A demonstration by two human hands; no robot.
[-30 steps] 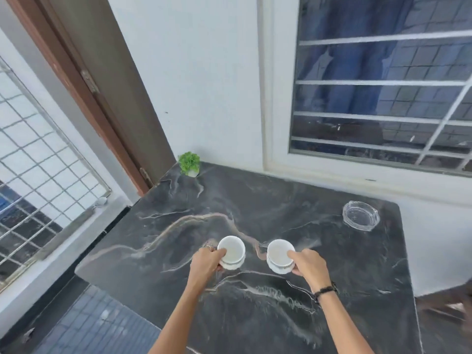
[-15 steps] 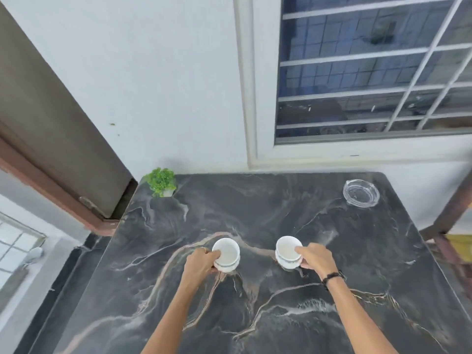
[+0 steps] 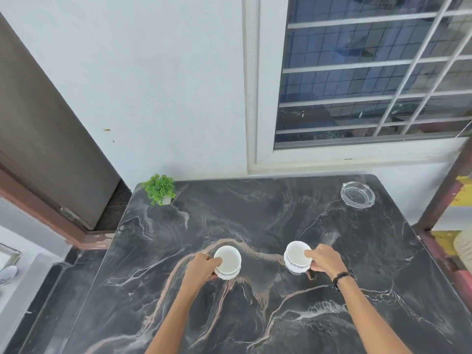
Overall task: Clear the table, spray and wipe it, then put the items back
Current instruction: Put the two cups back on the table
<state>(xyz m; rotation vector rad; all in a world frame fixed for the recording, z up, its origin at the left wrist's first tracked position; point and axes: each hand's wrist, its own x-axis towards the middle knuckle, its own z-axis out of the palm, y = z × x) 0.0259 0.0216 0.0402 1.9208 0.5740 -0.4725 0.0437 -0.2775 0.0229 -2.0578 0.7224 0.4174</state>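
Note:
Two white cups stand on the dark marble table [image 3: 255, 213], near its middle. My left hand [image 3: 201, 269] grips the left cup [image 3: 228, 261] from its left side. My right hand [image 3: 324, 260] holds the right cup [image 3: 296, 256] from its right side, fingers over the rim. Both cups look empty. A small green potted plant [image 3: 159, 189] sits at the far left corner of the table. A clear glass ashtray [image 3: 357, 194] rests at the far right corner.
The table's far edge meets a white wall with a barred window [image 3: 370, 72]. A brown door [image 3: 46, 129] is at the left, with dark floor below it. A dark wooden frame [image 3: 439, 200] stands close to the table's right edge.
The cups are now wider apart: the right cup has shifted to the right with my right hand. My view has swung right and now squares up with the table.

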